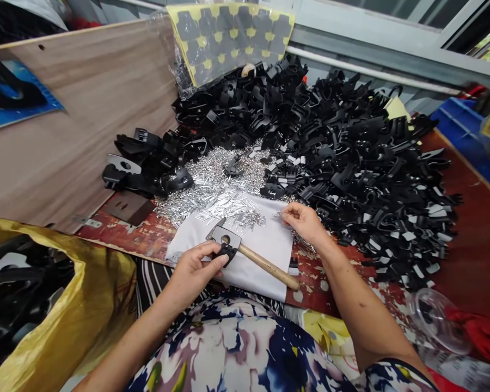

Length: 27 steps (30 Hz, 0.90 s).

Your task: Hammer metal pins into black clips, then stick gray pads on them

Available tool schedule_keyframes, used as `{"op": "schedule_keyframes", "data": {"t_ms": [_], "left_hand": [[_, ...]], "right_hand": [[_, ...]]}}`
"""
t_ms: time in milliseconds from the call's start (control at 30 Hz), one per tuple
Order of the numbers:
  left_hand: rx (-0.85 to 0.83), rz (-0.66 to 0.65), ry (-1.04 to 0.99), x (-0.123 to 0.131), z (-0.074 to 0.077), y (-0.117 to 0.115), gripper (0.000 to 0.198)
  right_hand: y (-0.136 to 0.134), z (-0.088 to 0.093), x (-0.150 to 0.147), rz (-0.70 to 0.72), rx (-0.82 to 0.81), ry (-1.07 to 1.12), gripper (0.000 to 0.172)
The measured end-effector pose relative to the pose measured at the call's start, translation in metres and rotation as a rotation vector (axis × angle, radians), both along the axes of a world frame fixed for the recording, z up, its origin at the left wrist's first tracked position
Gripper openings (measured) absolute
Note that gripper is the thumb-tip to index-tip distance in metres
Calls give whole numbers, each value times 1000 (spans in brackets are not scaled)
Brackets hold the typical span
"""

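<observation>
My left hand [198, 264] pinches a black plastic part with a grey, holed face [225, 236], held low over a white cloth [265, 272]. A wooden tool handle [269, 267] lies slantwise on the cloth; its upper end meets the black part, and whatever head it has is hidden. Farther right, my right hand [304, 222] has thumb and forefinger pressed together around a tiny shiny piece [278, 214], too small to name. Between and beyond both hands spreads a heap of thin metal pins [224, 204], some resting on the cloth.
Small metal pieces [249, 163] lie behind the pins. A large pile of black plastic parts [310, 120] covers the back and right of the red table [465, 228]. A brown block [129, 208] sits at left, near a wooden board [106, 92] and a yellow sack [102, 283].
</observation>
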State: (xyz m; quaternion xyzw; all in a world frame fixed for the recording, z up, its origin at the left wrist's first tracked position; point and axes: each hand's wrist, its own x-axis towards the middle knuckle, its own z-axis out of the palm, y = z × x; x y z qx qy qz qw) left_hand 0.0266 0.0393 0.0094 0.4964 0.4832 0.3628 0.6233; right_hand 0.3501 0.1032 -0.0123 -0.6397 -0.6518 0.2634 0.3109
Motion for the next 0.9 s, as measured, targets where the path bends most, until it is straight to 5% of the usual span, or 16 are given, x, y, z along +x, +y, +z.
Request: {"op": "schedule_keyframes", "data": {"t_ms": [100, 233, 467, 700, 900], "left_hand": [[-11, 15, -2, -5, -3, -1, 30], [-9, 35, -8, -7, -3, -3, 30], [-22, 3, -36, -8, -1, -9, 27], [-25, 53, -46, -21, 4, -13, 25], [-83, 16, -51, -17, 1, -11, 30]], "right_hand": [[-6, 5, -1, -36, 26, -17, 13], [-17, 17, -19, -69, 220, -434, 28], [4, 9, -79, 390, 260, -426, 28], [33, 18, -44, 49, 261, -41, 14], [25, 27, -29, 20, 325, -428, 19]]}}
